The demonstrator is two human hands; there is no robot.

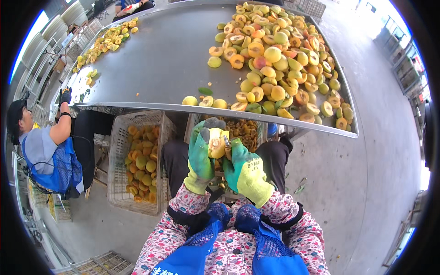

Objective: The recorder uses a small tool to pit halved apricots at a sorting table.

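In front of my lap, my left hand (200, 158), in a green and yellow glove with grey fingertips, is closed around a cut yellow peach (217, 145). My right hand (250, 172), gloved alike, grips a small tool with a metal end (227, 141), which touches the peach's right side. Fingers hide the tool's handle. Directly below my hands, a crate (191, 126) between my knees holds small brownish-orange pieces, partly covered by the gloves. Just beyond is the metal table (174, 59), with a large heap of whole and halved peaches (279, 55) at its right.
A white plastic crate (160, 183) of peach halves (143, 167) stands left of my legs. The table's raised front edge (220, 111) runs just past my hands. At the left sits a co-worker (52, 146) in a blue apron; another person (131, 8) is at the far side.
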